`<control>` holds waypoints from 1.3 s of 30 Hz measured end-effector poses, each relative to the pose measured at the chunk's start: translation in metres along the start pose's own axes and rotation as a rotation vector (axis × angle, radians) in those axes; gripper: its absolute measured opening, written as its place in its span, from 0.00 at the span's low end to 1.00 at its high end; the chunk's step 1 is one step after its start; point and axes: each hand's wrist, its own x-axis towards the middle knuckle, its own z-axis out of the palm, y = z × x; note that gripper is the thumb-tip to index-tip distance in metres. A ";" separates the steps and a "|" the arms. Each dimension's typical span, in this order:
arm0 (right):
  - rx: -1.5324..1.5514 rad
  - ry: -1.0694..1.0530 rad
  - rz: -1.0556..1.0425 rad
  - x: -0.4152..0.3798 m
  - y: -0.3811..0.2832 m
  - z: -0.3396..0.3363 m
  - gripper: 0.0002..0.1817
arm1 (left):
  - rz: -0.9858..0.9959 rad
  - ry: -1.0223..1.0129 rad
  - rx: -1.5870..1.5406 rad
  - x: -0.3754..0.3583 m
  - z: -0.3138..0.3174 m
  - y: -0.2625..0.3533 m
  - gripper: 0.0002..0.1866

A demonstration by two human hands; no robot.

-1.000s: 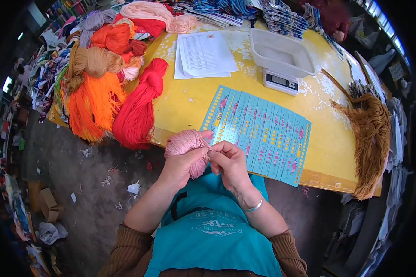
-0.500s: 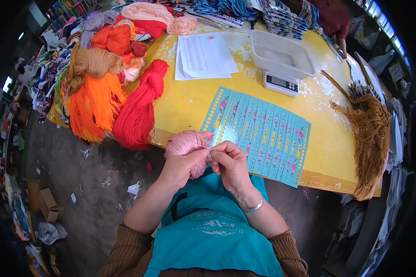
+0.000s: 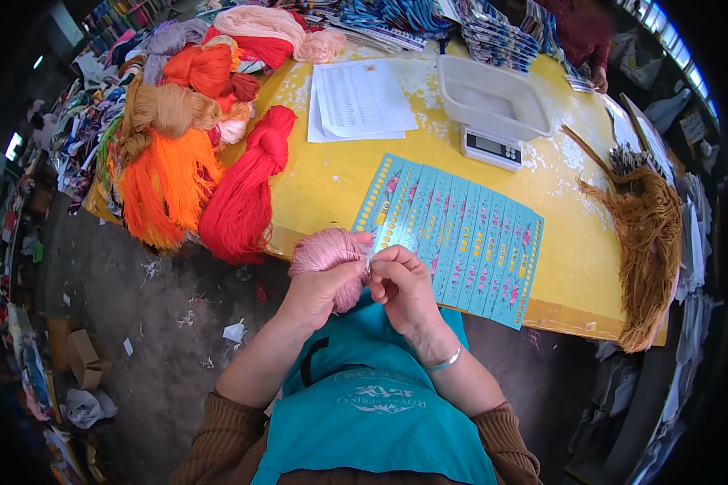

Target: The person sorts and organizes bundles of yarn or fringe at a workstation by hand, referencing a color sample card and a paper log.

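Observation:
A bundle of pink thread (image 3: pixel 329 252) is held in my left hand (image 3: pixel 319 293), whose fingers wrap round it over the table's front edge. Close to its right side, my right hand (image 3: pixel 402 284) is pinched, with a thin strand of the pink thread running between the hands. The strand's end is too fine to make out. Just beyond my right hand lie overlapping blue printed cards (image 3: pixel 461 234) with rows of yellow dots and pink flowers.
On the yellow table (image 3: pixel 574 279) are red (image 3: pixel 247 186), orange (image 3: pixel 166 190) and brown (image 3: pixel 651 242) thread hanks, white papers (image 3: pixel 360 99), and a clear tray (image 3: pixel 493 95) on a scale (image 3: pixel 490 148). Another person (image 3: pixel 582 36) stands at the far right.
My right fingers have curled in slightly beside the pink bundle. The other person's hand at the far right has shifted slightly, and a patterned bundle beside it now lies nearer the table's edge.

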 end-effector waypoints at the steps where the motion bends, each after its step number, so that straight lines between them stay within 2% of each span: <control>1: 0.045 -0.011 0.006 0.001 0.001 -0.001 0.01 | 0.000 0.000 0.000 0.000 0.000 0.000 0.21; 5: 0.080 0.004 -0.001 0.002 -0.001 -0.001 0.00 | 0.017 0.002 0.008 -0.001 0.004 0.003 0.20; 8: 0.021 -0.076 0.078 0.000 -0.021 -0.001 0.02 | -0.012 0.015 0.015 -0.001 -0.001 0.007 0.16; 10: -0.514 -0.186 0.063 -0.004 -0.036 0.004 0.04 | -0.040 0.004 0.035 -0.002 -0.013 0.013 0.14; 11: -0.689 -0.321 0.046 -0.002 -0.040 -0.004 0.07 | -0.104 -0.051 0.109 -0.004 -0.020 0.018 0.11; 12: -0.690 -0.320 0.046 -0.003 -0.046 -0.010 0.07 | -0.170 -0.107 0.182 -0.003 -0.024 0.021 0.10; 13: -0.340 -0.414 0.201 -0.005 -0.052 -0.015 0.09 | -0.258 -0.146 0.223 -0.006 -0.018 0.031 0.10; 14: 0.015 -0.498 0.347 -0.006 -0.055 -0.018 0.11 | -0.257 -0.149 0.223 -0.006 -0.019 0.034 0.10; 16: 0.481 -0.429 0.230 0.005 -0.041 -0.026 0.12 | -0.168 -0.296 -0.038 -0.009 -0.025 0.039 0.13; 17: 0.741 -0.389 0.156 0.010 -0.035 -0.022 0.12 | -0.088 -0.338 -0.237 -0.008 -0.024 0.031 0.19; 18: 0.713 -0.407 0.111 0.011 -0.032 -0.022 0.12 | -0.085 -0.331 -0.236 -0.008 -0.020 0.028 0.19; 20: 0.311 -0.310 0.096 0.007 -0.033 -0.012 0.14 | -0.082 -0.055 -0.397 -0.007 -0.005 0.033 0.27; 21: 0.059 -0.291 0.013 0.004 -0.030 -0.003 0.12 | -0.067 -0.164 -0.377 -0.004 -0.011 0.028 0.31; 23: -0.292 -0.191 -0.024 0.000 -0.030 0.021 0.11 | -0.063 -0.230 -0.335 0.001 -0.013 0.024 0.30; 24: -0.361 -0.205 -0.080 0.004 -0.024 0.019 0.08 | -0.056 -0.295 -0.292 0.002 -0.013 0.023 0.28; 27: -0.239 -0.091 -0.108 0.006 -0.018 0.021 0.04 | -0.045 -0.217 -0.302 0.002 -0.005 0.022 0.26; 30: -0.130 -0.068 -0.090 0.007 -0.018 0.014 0.02 | -0.038 -0.143 -0.277 0.002 -0.003 0.026 0.23; 33: -0.107 -0.084 -0.063 0.006 -0.014 0.010 0.03 | 0.027 -0.078 -0.126 0.005 -0.006 0.016 0.22; 39: -0.113 -0.038 -0.028 0.004 -0.009 0.010 0.04 | 0.014 -0.078 -0.116 0.004 -0.002 0.014 0.23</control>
